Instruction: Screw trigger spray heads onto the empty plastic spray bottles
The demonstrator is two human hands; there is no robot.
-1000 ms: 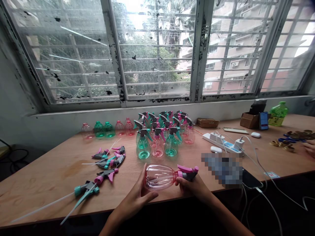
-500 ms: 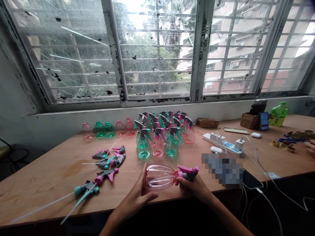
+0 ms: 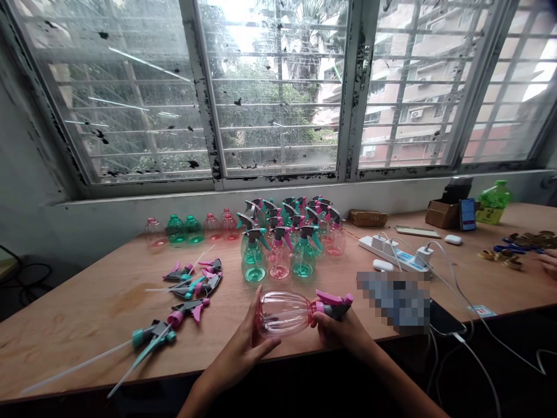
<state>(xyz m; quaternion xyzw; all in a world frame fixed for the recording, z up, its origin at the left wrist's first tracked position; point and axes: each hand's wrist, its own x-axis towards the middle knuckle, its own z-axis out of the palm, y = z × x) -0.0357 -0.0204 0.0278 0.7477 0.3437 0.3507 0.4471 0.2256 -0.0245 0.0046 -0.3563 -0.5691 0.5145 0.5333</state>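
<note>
A clear pink spray bottle lies sideways just above the front edge of the wooden table. My left hand wraps around its base. My right hand is closed on the neck, right under the pink and grey trigger head. Behind them stands a cluster of finished green and pink spray bottles. Loose trigger heads with long dip tubes lie to the left.
Several capless bottles line the back left by the window sill. A white power strip with cables, a phone, a cardboard box and small parts sit at the right, where another person's hand shows at the edge.
The bottle has tilted and risen very slightly between my hands; both hands keep their hold. Nothing else on the table has moved.
</note>
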